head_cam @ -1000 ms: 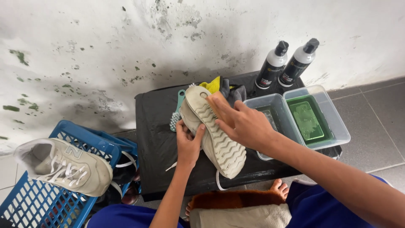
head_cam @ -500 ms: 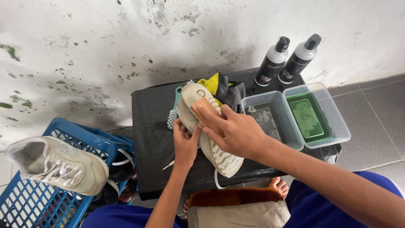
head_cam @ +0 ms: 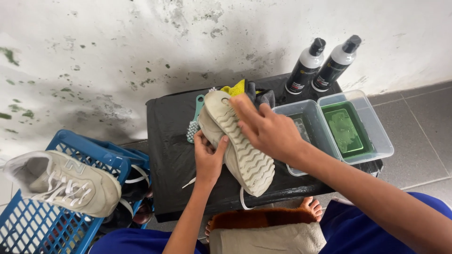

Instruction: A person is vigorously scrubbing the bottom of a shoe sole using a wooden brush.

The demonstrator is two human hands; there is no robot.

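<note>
A beige sneaker (head_cam: 249, 162) is held sole-up over a black-covered low table (head_cam: 169, 141). My left hand (head_cam: 208, 155) grips its side from below. Across the ridged sole, near the heel end, my right hand (head_cam: 266, 129) lies flat with the fingers stretched out. I see nothing in that hand. A white lace hangs down from the sneaker. Just behind it on the table are a teal brush (head_cam: 194, 122), a yellow cloth (head_cam: 235, 88) and a grey cloth (head_cam: 262, 96).
Two black-and-white bottles (head_cam: 306, 68) (head_cam: 336, 63) stand by the stained wall. A clear tub (head_cam: 282, 107) and a tub of green liquid (head_cam: 383, 146) sit at right. A second sneaker (head_cam: 66, 183) rests on a blue basket (head_cam: 28, 230). Below are a foot (head_cam: 310, 207) and a brown mat (head_cam: 263, 217).
My right hand has slid along the sole, from the heel end toward the middle and back up. The left hand keeps its grip on the sneaker.
</note>
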